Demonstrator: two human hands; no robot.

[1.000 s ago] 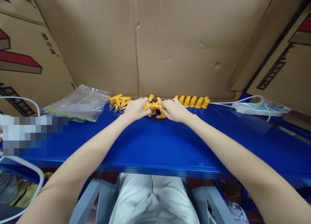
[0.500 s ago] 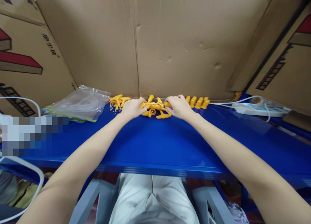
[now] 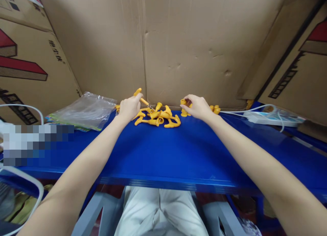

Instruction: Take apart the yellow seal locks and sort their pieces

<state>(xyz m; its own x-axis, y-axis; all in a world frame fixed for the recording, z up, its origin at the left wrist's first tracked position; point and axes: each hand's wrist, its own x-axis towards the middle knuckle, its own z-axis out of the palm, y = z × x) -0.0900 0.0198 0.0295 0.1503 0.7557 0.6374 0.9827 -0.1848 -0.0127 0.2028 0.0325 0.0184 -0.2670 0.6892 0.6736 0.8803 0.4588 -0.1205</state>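
My left hand [image 3: 130, 107] is closed around a yellow T-handled corkscrew part [image 3: 138, 91], held tilted, its ribbed shaft and metal spiral pointing down to the right. Below that tip lies a loose pile of yellow corkscrews [image 3: 167, 114], some with flared, hollow sleeves over their shafts. My right hand [image 3: 196, 105] pinches a yellow hollow sleeve [image 3: 183, 102] just above the blue table [image 3: 163, 154]. Other yellow sleeves [image 3: 216, 109] stand behind and beside the right hand, partly hidden by it. More T-handles [image 3: 117, 108] lie behind the left hand, mostly covered.
Clear plastic bags [image 3: 87, 108] are stacked at the left, over printed sheets. A white power strip [image 3: 270, 117] with cables lies at the right. Tall cardboard [image 3: 191, 48] walls in the back and sides of the table.
My left hand has moved left and up, raising a T-handled part from the table. My right hand has shifted slightly right and now holds a sleeve. Another corkscrew shows on the pile.
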